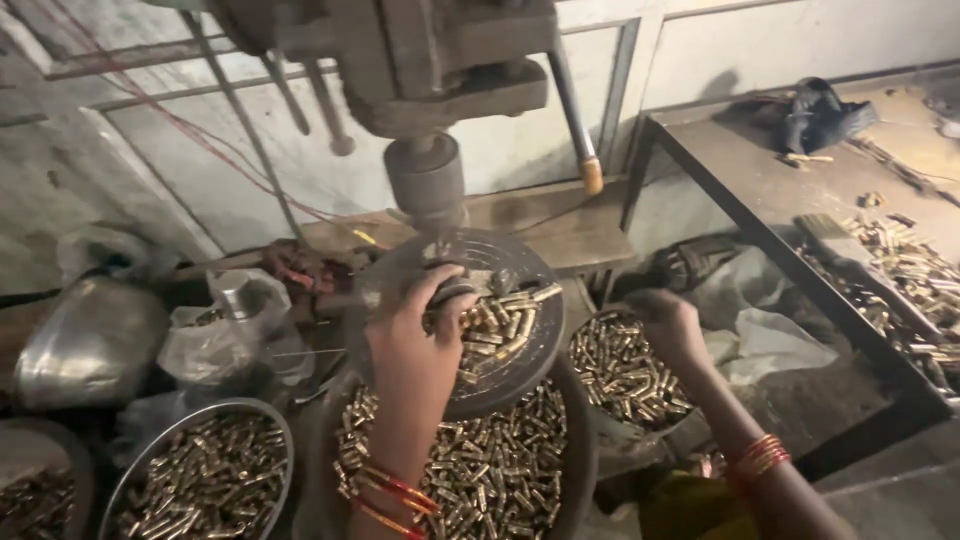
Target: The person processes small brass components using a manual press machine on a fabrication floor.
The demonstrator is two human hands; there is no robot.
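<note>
My left hand (415, 335) rests on the round metal table (520, 260) of a drill press, fingers closed around a small brass piece under the chuck (427, 180). A heap of small brass cylinders (500, 325) lies on that round table beside the hand. My right hand (668, 325) reaches down into a bowl of brass cylinders (620, 375) at the right, fingers curled; what it grips is hidden. Both wrists wear red and gold bangles.
A large pan of brass pieces (500, 470) sits under the drill table, another bowl (205, 480) at the lower left. Plastic bags and a steel pot (90, 340) crowd the left. A dark metal bench (790, 190) with more brass pieces stands right. A wooden-tipped lever (590, 172) hangs down.
</note>
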